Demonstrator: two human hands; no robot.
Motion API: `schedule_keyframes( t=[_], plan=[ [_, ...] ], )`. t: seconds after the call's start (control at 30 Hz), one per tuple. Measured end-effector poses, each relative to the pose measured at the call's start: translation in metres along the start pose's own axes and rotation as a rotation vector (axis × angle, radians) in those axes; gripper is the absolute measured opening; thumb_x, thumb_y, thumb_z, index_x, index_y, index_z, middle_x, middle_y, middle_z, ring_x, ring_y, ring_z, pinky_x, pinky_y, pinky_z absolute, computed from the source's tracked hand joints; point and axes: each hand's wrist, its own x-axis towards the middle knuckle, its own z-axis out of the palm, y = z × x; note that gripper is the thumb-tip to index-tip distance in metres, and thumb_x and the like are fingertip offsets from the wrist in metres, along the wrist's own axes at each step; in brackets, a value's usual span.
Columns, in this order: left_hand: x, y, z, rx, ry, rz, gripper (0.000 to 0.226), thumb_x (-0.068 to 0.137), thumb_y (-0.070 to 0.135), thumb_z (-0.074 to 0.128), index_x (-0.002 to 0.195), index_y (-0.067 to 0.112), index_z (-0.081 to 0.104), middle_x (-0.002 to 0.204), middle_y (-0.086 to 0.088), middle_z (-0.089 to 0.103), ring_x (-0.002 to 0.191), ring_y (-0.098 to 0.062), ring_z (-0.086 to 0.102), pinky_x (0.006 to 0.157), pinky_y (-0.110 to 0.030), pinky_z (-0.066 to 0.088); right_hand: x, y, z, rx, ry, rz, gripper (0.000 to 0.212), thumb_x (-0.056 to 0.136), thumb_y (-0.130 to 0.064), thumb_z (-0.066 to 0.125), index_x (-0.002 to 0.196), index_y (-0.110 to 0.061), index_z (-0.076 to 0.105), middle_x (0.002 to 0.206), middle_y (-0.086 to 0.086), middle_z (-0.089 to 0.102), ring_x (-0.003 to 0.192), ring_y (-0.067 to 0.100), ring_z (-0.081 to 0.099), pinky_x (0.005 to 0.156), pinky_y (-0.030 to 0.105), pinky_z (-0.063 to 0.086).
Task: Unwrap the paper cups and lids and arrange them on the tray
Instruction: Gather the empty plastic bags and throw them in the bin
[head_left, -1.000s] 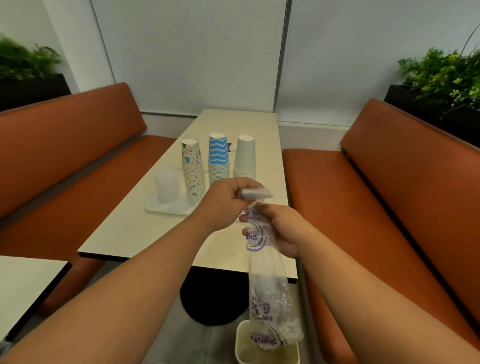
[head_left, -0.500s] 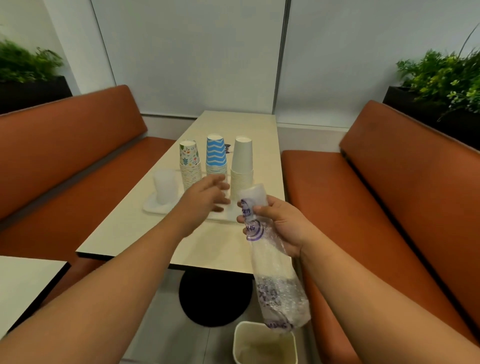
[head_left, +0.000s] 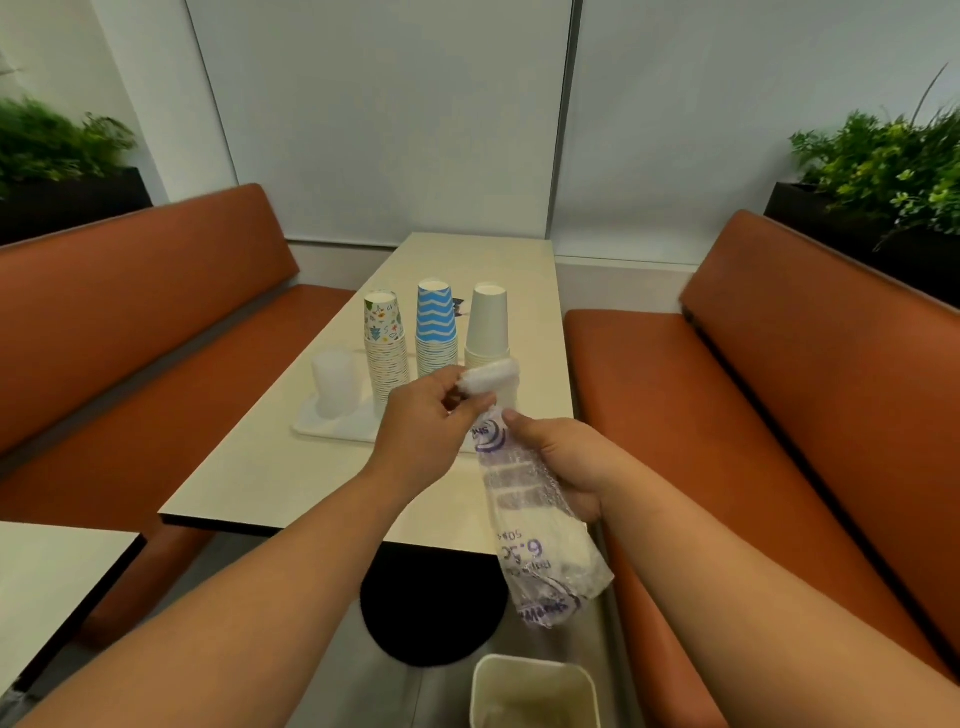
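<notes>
A: Where is the wrapper?

B: The wrapper (head_left: 535, 519) is in the air by the near edge of the surface (head_left: 291, 467). The right hand (head_left: 563, 462) is wrapped round its upper part. The rest hangs down toward the bin (head_left: 535, 691).

A: And the left hand?

B: The left hand (head_left: 426, 426) pinches the white top end (head_left: 491, 375), just above the right hand.

A: Which way does it lie?

B: Long and slanted, top end up and away from the person, bottom end low and near. So the left hand is the one nearer the top end.

A: Is anything inside?

B: It looks mostly empty, but it is too blurry to be sure.

A: And the cups?

B: Three stacks of cups (head_left: 436, 332) and the lids (head_left: 335, 382) stand on the tray (head_left: 311, 423), just past the hands.
</notes>
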Motion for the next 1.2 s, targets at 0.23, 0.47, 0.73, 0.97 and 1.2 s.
schedule_keyframes(
  t=[0.23, 0.47, 0.73, 0.97, 1.2],
  plan=[
    [0.005, -0.019, -0.020, 0.709, -0.172, 0.663, 0.034, 0.082, 0.023, 0.050, 0.107, 0.019, 0.073, 0.091, 0.000, 0.068, 0.074, -0.025, 0.065, 0.053, -0.030, 0.049, -0.016, -0.006, -0.005, 0.257, -0.270, 0.027, 0.049, 0.089, -0.041, 0.058, 0.115, -0.001, 0.067, 0.097, 0.017, 0.072, 0.081, 0.026, 0.071, 0.071, 0.036, 0.060],
    [-0.007, -0.020, -0.019, 0.175, -0.216, 0.075, 0.044, 0.086, -0.002, 0.057, 0.122, 0.022, 0.063, 0.116, 0.005, 0.058, 0.089, -0.008, 0.057, 0.078, -0.021, 0.050, -0.009, 0.004, -0.010, -0.013, -0.127, -0.113, 0.024, 0.098, -0.010, 0.054, 0.119, -0.002, 0.061, 0.119, 0.026, 0.067, 0.098, 0.036, 0.069, 0.077, 0.044, 0.060],
    [-0.033, 0.004, 0.016, -0.534, -0.230, -0.431, 0.020, 0.100, 0.019, 0.053, 0.108, 0.011, 0.069, 0.107, -0.014, 0.073, 0.094, -0.027, 0.067, 0.078, -0.037, 0.056, -0.019, 0.007, 0.000, 0.107, -0.230, -0.116, 0.041, 0.094, -0.030, 0.058, 0.129, -0.009, 0.060, 0.120, 0.019, 0.067, 0.102, 0.032, 0.066, 0.079, 0.041, 0.058],
    [-0.026, 0.002, 0.008, -0.163, -0.021, -0.045, 0.021, 0.097, 0.018, 0.059, 0.106, 0.035, 0.066, 0.105, 0.013, 0.071, 0.101, -0.002, 0.062, 0.092, -0.019, 0.047, -0.020, 0.013, -0.008, 0.261, -0.211, 0.024, 0.036, 0.092, -0.016, 0.055, 0.123, 0.003, 0.060, 0.112, 0.021, 0.070, 0.092, 0.030, 0.071, 0.083, 0.045, 0.059],
    [-0.013, -0.012, -0.011, 0.521, -0.036, 0.700, 0.034, 0.090, 0.015, 0.046, 0.110, 0.010, 0.074, 0.108, -0.007, 0.073, 0.093, -0.026, 0.069, 0.082, -0.034, 0.056, -0.024, 0.005, -0.012, 0.497, -0.321, -0.006, 0.077, 0.079, -0.047, 0.073, 0.137, 0.000, 0.054, 0.130, 0.022, 0.061, 0.104, 0.034, 0.069, 0.078, 0.051, 0.059]
  ],
)
